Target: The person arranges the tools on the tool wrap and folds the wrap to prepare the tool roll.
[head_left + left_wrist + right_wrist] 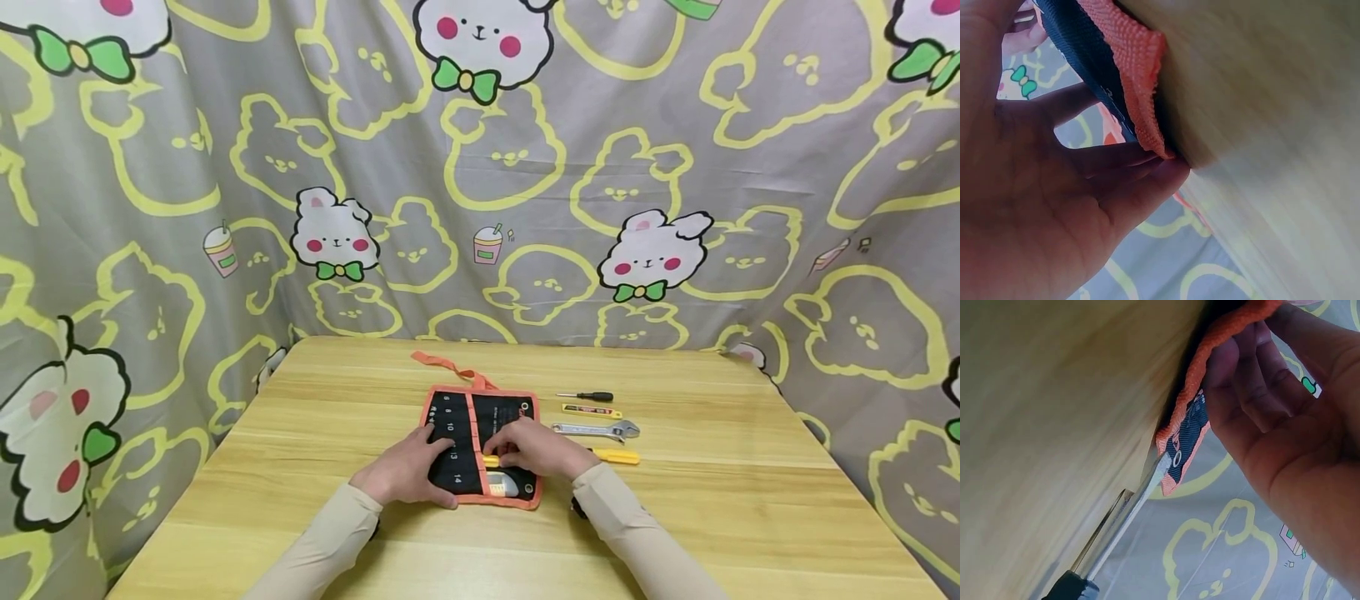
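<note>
A black tool pouch [459, 477] with orange trim and numbered pockets lies unrolled on the table. My left hand [401, 468] rests spread on its left part, the thumb at the bottom trim; the left wrist view shows thumb and fingers touching the orange edge [1141, 81]. With bent fingers, my right hand [543, 448] pinches a yellow tool [491, 461] at a right-hand pocket; most of that tool is hidden. Below it, a grey and yellow tool [502, 485] sits in the pouch. In the right wrist view, the right fingers reach over the trim.
Right of the pouch lie a small black screwdriver [595, 397], a yellow flat tool [592, 411], an adjustable wrench [600, 430] and a yellow-handled screwdriver [617, 456]. Its flat blade [1132, 512] points at the pouch. An orange strap [450, 365] trails behind. A patterned curtain [420, 167] surrounds the table.
</note>
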Available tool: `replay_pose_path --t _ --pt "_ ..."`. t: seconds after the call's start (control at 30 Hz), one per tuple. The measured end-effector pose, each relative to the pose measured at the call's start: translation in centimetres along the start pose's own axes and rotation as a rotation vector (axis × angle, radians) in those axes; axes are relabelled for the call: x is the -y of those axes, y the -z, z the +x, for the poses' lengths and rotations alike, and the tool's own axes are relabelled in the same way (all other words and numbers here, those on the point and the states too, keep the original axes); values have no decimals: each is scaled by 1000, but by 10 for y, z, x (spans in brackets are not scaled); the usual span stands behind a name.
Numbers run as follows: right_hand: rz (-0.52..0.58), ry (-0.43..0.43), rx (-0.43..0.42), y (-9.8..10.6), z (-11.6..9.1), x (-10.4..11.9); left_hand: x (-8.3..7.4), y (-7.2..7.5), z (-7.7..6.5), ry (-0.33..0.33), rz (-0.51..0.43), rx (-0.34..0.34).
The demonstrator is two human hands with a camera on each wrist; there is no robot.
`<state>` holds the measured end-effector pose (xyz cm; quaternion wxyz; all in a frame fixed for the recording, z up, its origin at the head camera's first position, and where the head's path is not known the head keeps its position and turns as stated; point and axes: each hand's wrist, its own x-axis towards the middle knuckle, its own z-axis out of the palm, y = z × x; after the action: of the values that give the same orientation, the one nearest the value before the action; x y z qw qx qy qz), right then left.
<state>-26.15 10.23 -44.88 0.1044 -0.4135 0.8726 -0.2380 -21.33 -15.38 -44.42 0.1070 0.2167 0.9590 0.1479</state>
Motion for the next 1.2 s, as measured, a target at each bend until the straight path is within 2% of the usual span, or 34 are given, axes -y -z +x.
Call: replay_pose_path --t 0.43,0.63,0.9,1.2 --pt "-36 -64 15 6 -4 3 3 1 1 0 -9 -1" --pt "-11 -112 -2 15 -11 0 2 2 1 4 1 3" --pt "-11 -98 -43 36 -36 -7 1 2 0 -14 -2 -6" --pt "-73 -102 -110 57 -73 -23 1 1 -2 -8 5 0"
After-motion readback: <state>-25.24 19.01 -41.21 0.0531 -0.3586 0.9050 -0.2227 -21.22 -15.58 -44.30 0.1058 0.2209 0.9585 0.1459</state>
